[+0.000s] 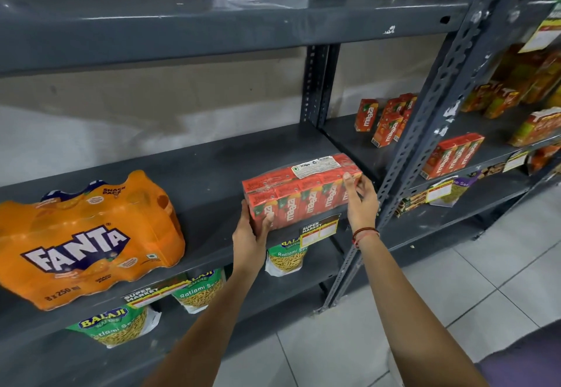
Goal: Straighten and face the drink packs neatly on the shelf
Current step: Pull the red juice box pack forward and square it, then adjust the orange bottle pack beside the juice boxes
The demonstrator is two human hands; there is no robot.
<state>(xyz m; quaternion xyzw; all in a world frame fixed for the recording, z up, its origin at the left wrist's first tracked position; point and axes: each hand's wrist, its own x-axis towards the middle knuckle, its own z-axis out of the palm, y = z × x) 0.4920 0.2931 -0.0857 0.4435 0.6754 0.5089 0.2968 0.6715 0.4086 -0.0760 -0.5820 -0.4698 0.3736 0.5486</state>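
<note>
A shrink-wrapped red Maaza carton pack (299, 192) sits at the front edge of the grey middle shelf (209, 174), its labels facing me. My left hand (250, 234) grips its left end from below and in front. My right hand (359, 201) holds its right end, fingers on the top corner. An orange Fanta multipack (88, 241) lies on the same shelf at the far left, label forward and slightly angled.
A Super Market price tag (318, 230) hangs on the shelf lip under the Maaza pack. Balaji snack bags (285, 257) fill the shelf below. The neighbouring rack on the right holds loose Maaza cartons (385, 119) and another carton pack (452, 155). A slotted steel upright (425, 131) stands close beside my right hand.
</note>
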